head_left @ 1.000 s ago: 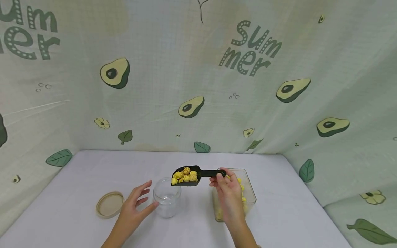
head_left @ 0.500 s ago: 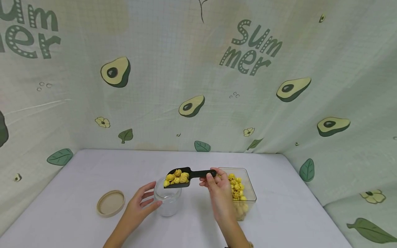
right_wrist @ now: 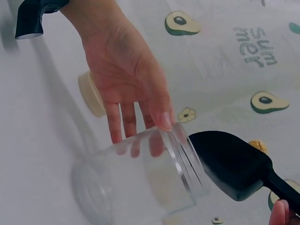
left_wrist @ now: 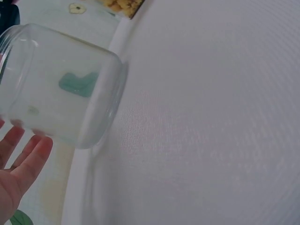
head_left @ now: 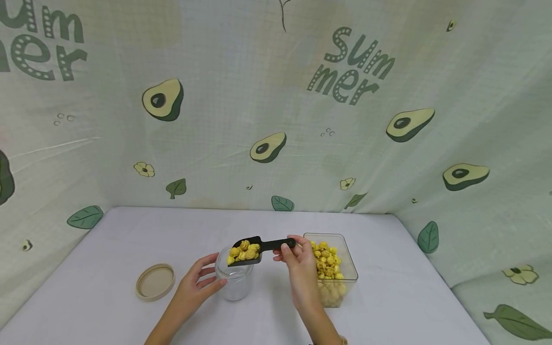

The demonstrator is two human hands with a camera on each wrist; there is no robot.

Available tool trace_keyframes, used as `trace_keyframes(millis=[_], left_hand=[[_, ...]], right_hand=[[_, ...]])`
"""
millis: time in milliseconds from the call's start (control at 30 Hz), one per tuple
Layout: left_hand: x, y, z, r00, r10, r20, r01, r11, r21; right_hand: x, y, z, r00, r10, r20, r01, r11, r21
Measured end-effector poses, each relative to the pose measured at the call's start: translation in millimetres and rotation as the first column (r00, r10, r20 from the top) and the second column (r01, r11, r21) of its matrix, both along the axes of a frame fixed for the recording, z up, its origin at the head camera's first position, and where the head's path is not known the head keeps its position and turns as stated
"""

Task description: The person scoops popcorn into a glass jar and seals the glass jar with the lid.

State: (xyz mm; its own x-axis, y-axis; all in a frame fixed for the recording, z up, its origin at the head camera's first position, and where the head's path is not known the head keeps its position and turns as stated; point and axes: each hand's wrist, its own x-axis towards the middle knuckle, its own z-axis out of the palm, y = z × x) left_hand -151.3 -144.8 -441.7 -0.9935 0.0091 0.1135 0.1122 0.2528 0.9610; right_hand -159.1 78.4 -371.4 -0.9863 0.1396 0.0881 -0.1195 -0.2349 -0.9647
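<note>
In the head view, my right hand (head_left: 302, 275) grips the handle of a black scoop (head_left: 272, 245) loaded with yellow popcorn (head_left: 244, 251). The scoop's bowl is over the mouth of a clear jar (head_left: 236, 288), slightly tipped toward its front end. My left hand (head_left: 193, 286) rests its fairly straight fingers and thumb against the jar's left side. Seen from the left wrist, those fingertips meet the glass jar (left_wrist: 51, 89), and no popcorn shows inside. The right wrist view has the underside of the scoop (right_wrist: 229, 161) close to the jar's rim (right_wrist: 183, 161).
A clear rectangular container (head_left: 350, 270) of popcorn stands right of my right hand. A round beige lid (head_left: 155, 282) lies on the white table (head_left: 207, 227) to the left. A printed cloth (head_left: 215, 96) hangs behind the table.
My right hand has carried the loaded scoop left and slightly down, over the jar's mouth, tipping it a little. My left hand has moved right to touch the jar.
</note>
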Motion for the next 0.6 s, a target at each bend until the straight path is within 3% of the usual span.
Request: trace_keyframes(millis=[600], left_hand=[[-0.2, 1.3, 3.3, 0.999, 0.0, 0.037, 0.0, 1.0, -0.004]], right_hand=[[0.5, -7.5, -0.6, 0.999, 0.031, -0.026, -0.026, 0.987, 0.158]])
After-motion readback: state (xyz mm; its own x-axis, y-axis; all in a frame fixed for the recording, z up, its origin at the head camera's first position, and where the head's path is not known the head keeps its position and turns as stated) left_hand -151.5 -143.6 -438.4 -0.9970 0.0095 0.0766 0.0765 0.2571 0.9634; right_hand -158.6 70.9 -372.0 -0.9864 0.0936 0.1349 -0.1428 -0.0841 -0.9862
